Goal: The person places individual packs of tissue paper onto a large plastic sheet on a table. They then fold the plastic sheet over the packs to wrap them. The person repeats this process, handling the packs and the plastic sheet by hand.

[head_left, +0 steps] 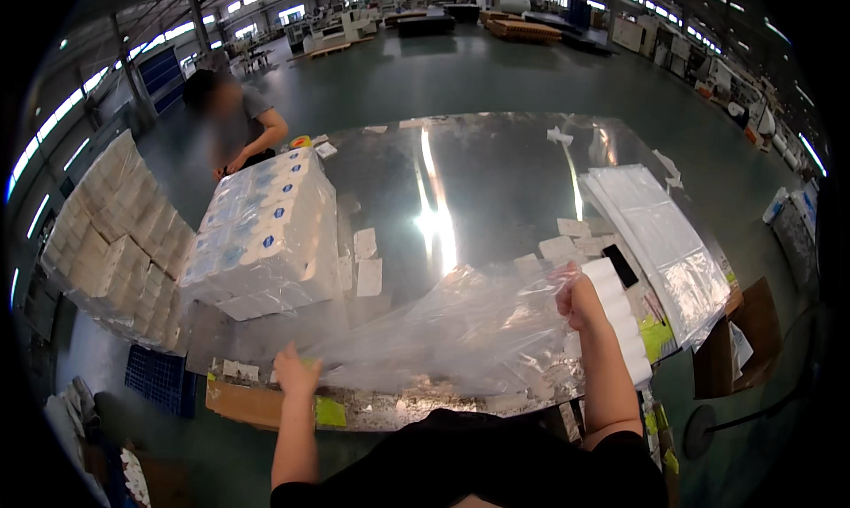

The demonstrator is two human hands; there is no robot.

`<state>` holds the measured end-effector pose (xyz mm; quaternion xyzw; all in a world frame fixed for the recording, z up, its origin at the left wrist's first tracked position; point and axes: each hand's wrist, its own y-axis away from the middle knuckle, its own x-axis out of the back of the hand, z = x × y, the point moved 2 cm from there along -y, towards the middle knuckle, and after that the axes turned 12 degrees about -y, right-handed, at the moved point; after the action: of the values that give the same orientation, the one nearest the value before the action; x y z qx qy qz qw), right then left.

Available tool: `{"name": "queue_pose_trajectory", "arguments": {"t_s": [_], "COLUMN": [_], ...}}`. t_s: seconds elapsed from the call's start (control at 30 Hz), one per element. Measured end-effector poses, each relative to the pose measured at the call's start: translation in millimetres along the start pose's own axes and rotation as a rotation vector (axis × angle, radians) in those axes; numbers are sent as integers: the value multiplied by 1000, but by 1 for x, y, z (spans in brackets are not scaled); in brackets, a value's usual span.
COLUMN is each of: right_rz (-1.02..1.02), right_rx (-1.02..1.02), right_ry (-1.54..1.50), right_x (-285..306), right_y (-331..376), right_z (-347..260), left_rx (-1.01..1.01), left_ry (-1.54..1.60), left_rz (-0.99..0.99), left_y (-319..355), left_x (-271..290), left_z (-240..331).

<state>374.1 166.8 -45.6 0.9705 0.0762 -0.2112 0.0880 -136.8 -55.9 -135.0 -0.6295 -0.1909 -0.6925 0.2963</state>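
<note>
A clear plastic bag (443,331) stretches in loose folds across the near part of the metal table, between my two hands. My right hand (580,300) is closed in a fist on its right end, raised a little above the tabletop. At the near left edge, my left hand (297,371) has its fingers on the bag's left end; motion softens their outline. Just beside my right forearm lies a row of white paper rolls (624,327), partly covered by the arm and the film. A large film-wrapped pack of rolls (266,225) stands beyond my left hand.
Flat plastic bags (660,242) lie stacked at the table's right side, near a black phone (620,265). White paper pieces (369,276) dot the metal table (381,180). Wrapped packs (115,242) are piled at left. A person (235,123) stands beyond the large pack.
</note>
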Motion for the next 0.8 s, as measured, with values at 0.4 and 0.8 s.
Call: {"name": "queue_pose_trajectory", "arguments": {"t_s": [0.4,0.8], "right_rz": [-243,471], "right_rx": [193,68], "right_ry": [879,1661], "right_x": [-107,87], "right_y": [63,-41], "right_z": [-39,7], "left_rx": [-498,-705], "left_ry": [692,-45], "left_rz": [223,-369], "left_y": [-27,-31], "left_x": [87,85], "left_z": [199,162]}}
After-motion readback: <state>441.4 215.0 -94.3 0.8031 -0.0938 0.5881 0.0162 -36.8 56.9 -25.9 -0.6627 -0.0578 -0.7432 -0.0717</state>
